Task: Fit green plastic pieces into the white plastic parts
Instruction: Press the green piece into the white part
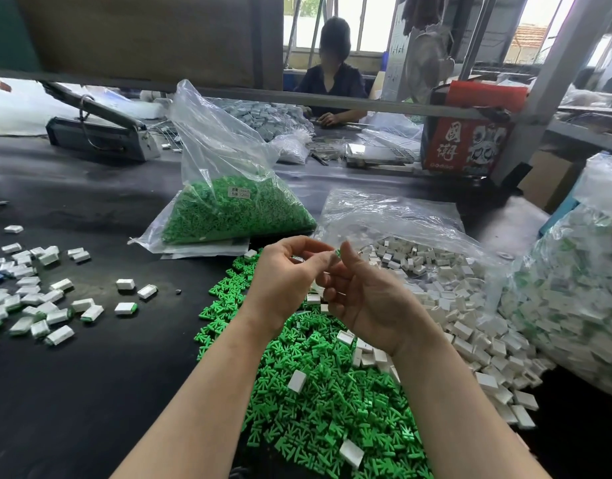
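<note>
1. The left hand point(284, 278) is raised above the dark tabletop point(90, 392), fingers curled inward with thumb and fingertips drawn together. A small white part point(297, 259) shows between those fingers, mostly hidden.
2. The right hand point(370, 299) is just beside the left, its fingers touching the left hand's fingertips. Thumb and forefinger are pinched together on a tiny green piece point(337, 252), of which only a sliver shows.
3. Under both forearms lies a loose heap of green pieces point(318, 402), with a few white parts scattered on it.
4. To the right of that heap a pile of white parts point(470, 305) spills out of an open clear bag point(394, 216).
5. Beyond the hands stands a clear bag of green pieces point(235, 209), its top open and upright.
6. On the left of the tabletop lie scattered assembled pieces point(38, 302), white with green showing at their ends.
7. At the far right a large bag of white-and-green pieces point(581, 288) leans in.
8. Another person point(332, 84) sits across the tabletop.
</note>
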A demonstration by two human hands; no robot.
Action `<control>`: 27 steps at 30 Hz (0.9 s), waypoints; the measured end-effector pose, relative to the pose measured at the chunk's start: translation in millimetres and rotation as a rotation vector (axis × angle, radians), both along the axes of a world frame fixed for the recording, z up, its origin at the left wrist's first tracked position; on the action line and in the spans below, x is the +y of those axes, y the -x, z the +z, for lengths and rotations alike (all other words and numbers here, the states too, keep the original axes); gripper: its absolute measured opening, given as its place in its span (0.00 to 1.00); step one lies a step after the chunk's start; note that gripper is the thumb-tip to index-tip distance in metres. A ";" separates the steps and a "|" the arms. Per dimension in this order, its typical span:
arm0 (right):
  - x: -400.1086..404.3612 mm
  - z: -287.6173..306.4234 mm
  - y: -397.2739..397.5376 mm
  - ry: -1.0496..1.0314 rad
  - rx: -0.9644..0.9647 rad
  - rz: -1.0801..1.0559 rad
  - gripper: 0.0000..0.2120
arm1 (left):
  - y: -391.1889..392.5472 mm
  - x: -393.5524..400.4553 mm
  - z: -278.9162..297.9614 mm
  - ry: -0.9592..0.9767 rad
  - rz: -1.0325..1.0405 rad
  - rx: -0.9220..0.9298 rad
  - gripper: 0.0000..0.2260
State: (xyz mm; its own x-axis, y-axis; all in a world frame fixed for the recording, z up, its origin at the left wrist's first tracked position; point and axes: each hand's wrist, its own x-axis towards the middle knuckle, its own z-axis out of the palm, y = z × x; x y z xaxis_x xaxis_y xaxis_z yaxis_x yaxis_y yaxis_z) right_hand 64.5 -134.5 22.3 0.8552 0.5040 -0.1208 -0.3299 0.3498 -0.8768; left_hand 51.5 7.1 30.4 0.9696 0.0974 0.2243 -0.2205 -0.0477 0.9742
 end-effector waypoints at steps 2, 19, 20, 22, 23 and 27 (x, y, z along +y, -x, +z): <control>-0.1 -1.1 -0.4 0.009 -0.007 0.009 0.20 | 0.5 0.5 0.6 -0.001 0.012 0.000 0.06; -3.4 -5.2 -2.8 -0.087 0.024 -0.029 0.17 | 7.1 -3.6 4.1 -0.009 -0.069 -0.044 0.05; -4.4 -5.3 -3.0 -0.096 0.012 -0.029 0.17 | 7.8 -3.5 4.4 -0.024 -0.073 -0.073 0.04; -5.9 -4.9 -3.1 -0.114 -0.029 -0.023 0.14 | 8.3 -3.1 4.8 -0.059 -0.063 -0.137 0.04; -6.3 -4.5 -3.1 -0.119 -0.059 -0.023 0.13 | 8.5 -3.3 5.1 -0.067 -0.056 -0.164 0.04; -6.3 -4.1 -3.2 -0.103 -0.154 -0.051 0.13 | 8.8 -6.2 6.1 -0.033 -0.026 -0.190 0.04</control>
